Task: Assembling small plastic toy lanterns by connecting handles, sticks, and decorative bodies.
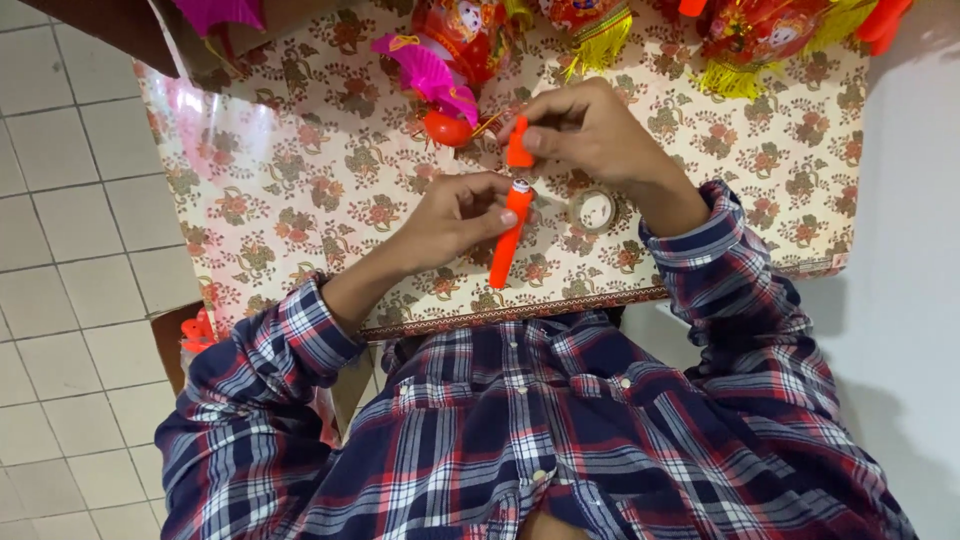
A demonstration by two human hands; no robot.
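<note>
Fingers of the left hand (pixel 455 215) are wrapped around a long orange plastic tube (pixel 508 235), its open top pointing up at the small orange cap (pixel 518 147) pinched just above by the right hand (pixel 590 130).

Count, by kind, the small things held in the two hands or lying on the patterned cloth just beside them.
Orange tube: 1, held in the left hand
Orange cap: 1, held in the right hand
Tape roll: 1, on the cloth
Total: 3
</note>
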